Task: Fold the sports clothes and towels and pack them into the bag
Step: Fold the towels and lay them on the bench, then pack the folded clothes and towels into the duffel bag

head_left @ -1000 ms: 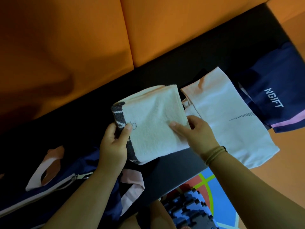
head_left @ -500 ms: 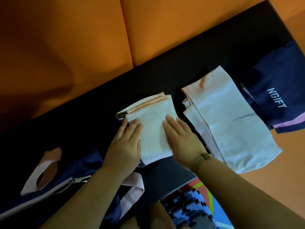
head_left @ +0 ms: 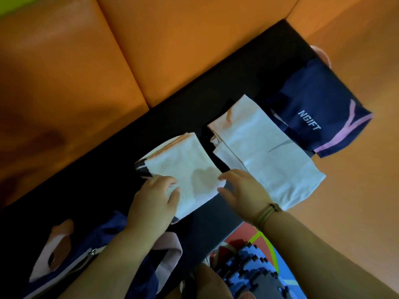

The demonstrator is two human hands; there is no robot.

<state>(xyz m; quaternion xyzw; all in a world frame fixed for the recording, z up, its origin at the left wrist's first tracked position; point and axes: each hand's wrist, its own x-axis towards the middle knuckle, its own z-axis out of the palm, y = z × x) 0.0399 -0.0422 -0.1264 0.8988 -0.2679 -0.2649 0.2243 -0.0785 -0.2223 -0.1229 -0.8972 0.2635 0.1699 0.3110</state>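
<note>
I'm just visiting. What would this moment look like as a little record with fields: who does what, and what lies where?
towel: folded white towel, flat on the dark bench
left hand: left hand rests on the towel's near corner
right hand: right hand open at the towel's right edge; contact unclear
beside it: folded white garment, then navy garment printed NGIFT
bag: navy bag with pink straps, near left; towel not yet inside

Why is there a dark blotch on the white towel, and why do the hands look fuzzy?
Head view: the blotch on the towel looks like a shadow, probably from the right hand. Same view: that hand and the left hand have soft edges, likely motion blur.
</note>
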